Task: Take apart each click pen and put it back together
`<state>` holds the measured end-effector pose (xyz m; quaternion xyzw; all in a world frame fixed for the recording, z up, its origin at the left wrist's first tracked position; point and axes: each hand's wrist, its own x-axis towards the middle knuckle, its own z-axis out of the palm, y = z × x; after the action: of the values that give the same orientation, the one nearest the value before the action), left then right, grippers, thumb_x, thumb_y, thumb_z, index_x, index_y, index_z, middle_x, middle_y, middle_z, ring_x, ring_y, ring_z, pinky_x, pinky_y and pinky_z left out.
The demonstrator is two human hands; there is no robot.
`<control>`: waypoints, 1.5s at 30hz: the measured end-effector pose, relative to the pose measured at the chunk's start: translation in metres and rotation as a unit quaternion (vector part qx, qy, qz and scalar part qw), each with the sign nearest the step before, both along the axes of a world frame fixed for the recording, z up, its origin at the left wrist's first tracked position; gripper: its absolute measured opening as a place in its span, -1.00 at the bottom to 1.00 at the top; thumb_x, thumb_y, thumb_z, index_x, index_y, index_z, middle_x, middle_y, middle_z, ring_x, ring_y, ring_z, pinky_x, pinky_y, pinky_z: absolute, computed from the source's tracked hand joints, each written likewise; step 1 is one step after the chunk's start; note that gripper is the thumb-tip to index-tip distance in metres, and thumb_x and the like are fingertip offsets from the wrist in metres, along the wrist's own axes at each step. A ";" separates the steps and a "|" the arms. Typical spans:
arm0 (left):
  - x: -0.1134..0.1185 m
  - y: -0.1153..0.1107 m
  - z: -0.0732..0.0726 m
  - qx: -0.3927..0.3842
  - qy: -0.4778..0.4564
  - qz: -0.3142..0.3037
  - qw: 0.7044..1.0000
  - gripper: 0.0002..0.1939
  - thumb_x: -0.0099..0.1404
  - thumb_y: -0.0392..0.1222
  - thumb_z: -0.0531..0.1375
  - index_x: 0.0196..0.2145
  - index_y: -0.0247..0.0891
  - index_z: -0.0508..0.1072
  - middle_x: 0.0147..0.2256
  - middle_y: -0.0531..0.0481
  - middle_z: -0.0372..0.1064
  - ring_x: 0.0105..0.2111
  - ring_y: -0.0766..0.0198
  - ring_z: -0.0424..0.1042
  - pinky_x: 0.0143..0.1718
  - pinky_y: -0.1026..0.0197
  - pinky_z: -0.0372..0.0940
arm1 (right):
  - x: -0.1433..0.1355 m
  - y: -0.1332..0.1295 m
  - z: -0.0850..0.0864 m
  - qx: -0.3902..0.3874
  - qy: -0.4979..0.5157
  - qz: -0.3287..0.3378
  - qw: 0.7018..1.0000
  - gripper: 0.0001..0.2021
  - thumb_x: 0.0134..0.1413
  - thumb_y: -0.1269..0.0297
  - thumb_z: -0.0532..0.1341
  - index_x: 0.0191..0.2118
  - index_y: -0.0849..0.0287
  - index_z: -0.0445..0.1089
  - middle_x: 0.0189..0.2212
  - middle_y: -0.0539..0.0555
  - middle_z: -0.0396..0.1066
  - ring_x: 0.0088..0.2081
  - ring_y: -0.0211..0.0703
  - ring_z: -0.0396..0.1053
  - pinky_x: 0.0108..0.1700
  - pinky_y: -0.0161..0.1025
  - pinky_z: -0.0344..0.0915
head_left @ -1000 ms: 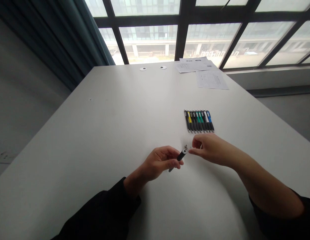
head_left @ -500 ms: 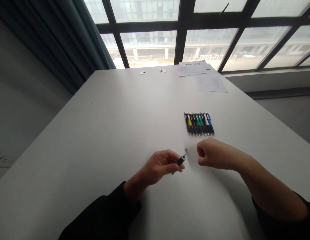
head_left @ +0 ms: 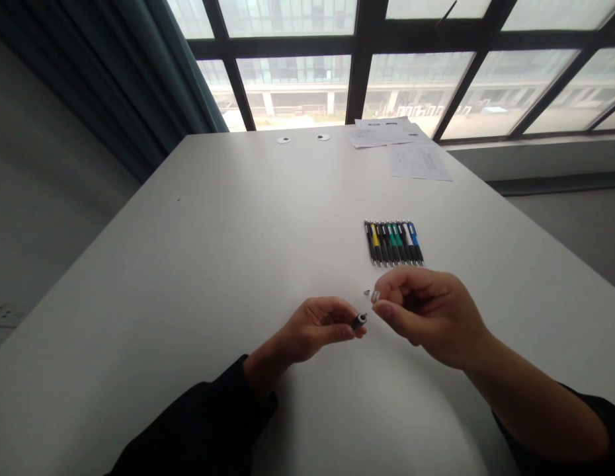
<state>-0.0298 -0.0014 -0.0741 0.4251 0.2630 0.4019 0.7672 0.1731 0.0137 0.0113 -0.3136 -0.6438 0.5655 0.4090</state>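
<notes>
My left hand (head_left: 321,330) is closed round a pen (head_left: 359,321) with a dark grip. Its front end is uncapped and a thin refill point sticks out, facing my right hand. Between thumb and forefinger, my right hand (head_left: 426,314) pinches a small silvery piece that looks like a pen spring (head_left: 375,297), held just above and right of the pen's open end and apart from it. A little metal pen tip (head_left: 366,292) lies on the table just left of the spring.
A row of several pens (head_left: 393,243), black, yellow, green, white and blue, lies side by side beyond my right hand. Papers (head_left: 419,162) and two white oval pieces (head_left: 323,137) sit at the far edge of the white table (head_left: 228,251), by the window.
My right hand has turned over from a fist and moved left, bringing the small spring into view near the pen. My left hand keeps its place, with the pen's end turned slightly.
</notes>
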 end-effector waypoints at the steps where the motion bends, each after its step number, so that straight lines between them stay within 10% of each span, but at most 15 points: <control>1: 0.000 0.000 0.000 -0.001 0.000 -0.001 1.000 -0.74 0.12 -0.13 0.50 -0.33 -0.35 0.60 -0.37 -0.11 0.59 -0.32 0.25 0.55 -0.20 0.22 0.40 | -0.001 0.000 -0.001 -0.012 0.010 0.006 1.000 -0.91 0.11 0.40 0.39 -0.32 0.20 0.46 -0.64 -0.15 0.22 -0.63 -0.44 0.10 -0.60 -0.45 0.07; 23: -0.001 0.000 -0.005 -0.008 -0.008 -0.001 1.000 -0.74 0.12 -0.14 0.49 -0.32 -0.33 0.58 -0.38 -0.09 0.59 -0.36 0.28 0.53 -0.29 0.26 0.35 | -0.003 -0.003 -0.006 -0.023 0.019 0.053 0.998 -0.96 0.24 0.42 0.32 -0.25 0.17 0.45 -0.61 -0.15 0.29 -0.58 -0.46 0.23 -0.53 -0.50 0.19; 45: -0.002 0.000 -0.008 0.006 -0.008 0.000 1.000 -0.72 0.13 -0.12 0.49 -0.30 -0.34 0.58 -0.37 -0.10 0.58 -0.37 0.29 0.50 -0.32 0.28 0.31 | 0.004 0.001 -0.008 0.143 -0.086 0.045 0.985 -0.98 0.25 0.39 0.28 -0.22 0.16 0.43 -0.59 -0.11 0.33 -0.57 -0.37 0.24 -0.53 -0.38 0.20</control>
<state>-0.0320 -0.0013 -0.0821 0.4263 0.2545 0.4069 0.7668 0.1774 0.0148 0.0030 -0.2700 -0.7641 0.4565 0.3673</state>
